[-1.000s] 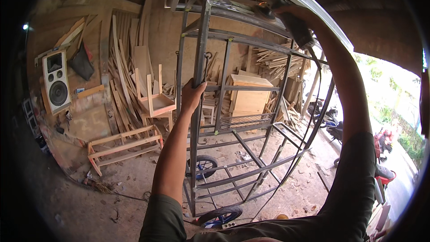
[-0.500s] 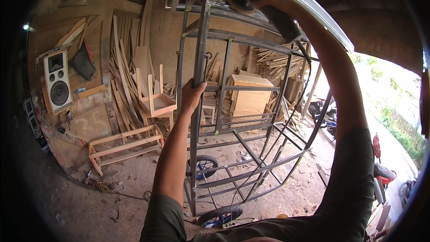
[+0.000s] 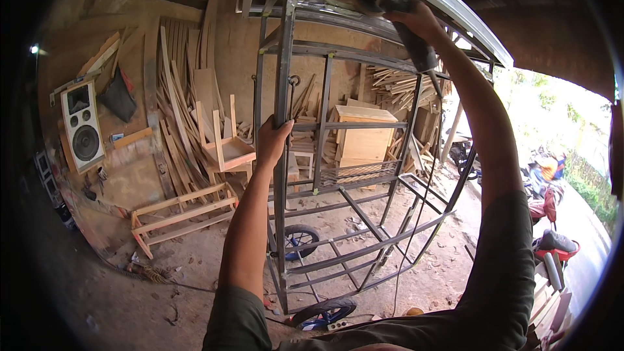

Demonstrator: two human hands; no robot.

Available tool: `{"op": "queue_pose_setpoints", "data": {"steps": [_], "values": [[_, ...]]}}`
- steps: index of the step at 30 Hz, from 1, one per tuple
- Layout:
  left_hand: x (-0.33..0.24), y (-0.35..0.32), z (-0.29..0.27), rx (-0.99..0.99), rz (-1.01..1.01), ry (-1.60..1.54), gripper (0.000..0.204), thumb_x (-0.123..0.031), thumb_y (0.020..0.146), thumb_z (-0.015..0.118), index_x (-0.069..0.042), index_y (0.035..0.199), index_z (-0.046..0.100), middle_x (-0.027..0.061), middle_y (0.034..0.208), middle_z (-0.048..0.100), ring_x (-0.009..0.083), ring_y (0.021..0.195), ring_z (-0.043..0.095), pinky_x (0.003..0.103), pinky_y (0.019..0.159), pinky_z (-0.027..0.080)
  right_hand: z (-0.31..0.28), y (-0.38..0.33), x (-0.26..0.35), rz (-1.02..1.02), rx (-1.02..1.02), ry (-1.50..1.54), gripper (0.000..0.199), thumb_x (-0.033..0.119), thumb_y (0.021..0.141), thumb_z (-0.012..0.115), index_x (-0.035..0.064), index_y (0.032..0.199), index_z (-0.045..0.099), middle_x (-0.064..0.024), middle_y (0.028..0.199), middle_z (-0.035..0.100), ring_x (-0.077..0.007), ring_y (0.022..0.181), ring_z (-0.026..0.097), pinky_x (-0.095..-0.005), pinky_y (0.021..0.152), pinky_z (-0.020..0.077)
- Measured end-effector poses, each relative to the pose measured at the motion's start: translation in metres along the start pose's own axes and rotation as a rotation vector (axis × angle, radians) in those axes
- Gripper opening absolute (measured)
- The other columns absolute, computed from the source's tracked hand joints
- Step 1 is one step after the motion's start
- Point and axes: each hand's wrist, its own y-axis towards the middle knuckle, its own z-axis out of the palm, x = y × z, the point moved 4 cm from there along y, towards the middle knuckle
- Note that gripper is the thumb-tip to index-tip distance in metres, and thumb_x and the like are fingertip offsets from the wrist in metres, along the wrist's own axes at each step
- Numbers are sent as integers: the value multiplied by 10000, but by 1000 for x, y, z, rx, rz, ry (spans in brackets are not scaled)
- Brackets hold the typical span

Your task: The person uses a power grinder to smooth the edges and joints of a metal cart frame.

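Closest, two dark sleeves (image 3: pixel 239 320) are cut off by the lower edge. Near the shirt, a small wheel (image 3: pixel 323 312) with blue parts is seen by the foot of a tall metal frame (image 3: pixel 281 185). The frame is stood upright, and its top is cut off by the upper edge. One post is wrapped by the grip of the left hand (image 3: pixel 274 141); the thumb is seen, but most of the fingers are hidden behind the post.

The right hand (image 3: pixel 421 21) is raised higher, and its grip is closed around a dark grinder (image 3: pixel 415 44). The grinder is held by the frame's top bar. Its long body is slanted: the head is pointed up and left, the tail down and right, where a black cord (image 3: pixel 426 196) is joined. The head is blurred, and whether the bar is touched cannot be told.

Farther back, a wooden cabinet (image 3: pixel 365 135) is partly hidden by the bars. Long boards (image 3: pixel 170 81) are leaned on the wall, and a speaker (image 3: pixel 84 127) is seen at the left.
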Motion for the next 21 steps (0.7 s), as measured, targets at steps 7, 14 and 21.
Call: {"op": "queue_pose_setpoints", "data": {"steps": [7, 14, 21], "values": [[3, 0, 0, -16, 15, -8, 235, -256, 912, 700, -38, 925, 614, 22, 701, 610, 108, 554, 589, 290, 519, 463, 36, 10, 35, -73, -11, 22, 702, 492, 678, 822, -1, 1157, 680, -203, 1049, 724, -324, 1002, 699, -397, 900, 525], [0, -1, 1, -7, -9, -16, 239, -260, 920, 698, -40, 934, 606, 20, 696, 597, 106, 552, 589, 284, 516, 464, 43, 20, 53, -98, 33, -17, 671, 487, 697, 818, 13, 1154, 686, -166, 1002, 733, -295, 932, 706, -385, 866, 530], [-6, -3, 6, -8, 13, -17, 246, -259, 919, 696, -33, 943, 602, 21, 694, 585, 110, 547, 584, 285, 516, 462, 3, 3, -25, -57, -38, 15, 596, 371, 740, 820, 15, 1193, 668, -102, 986, 723, -191, 851, 678, -345, 806, 524]]}}
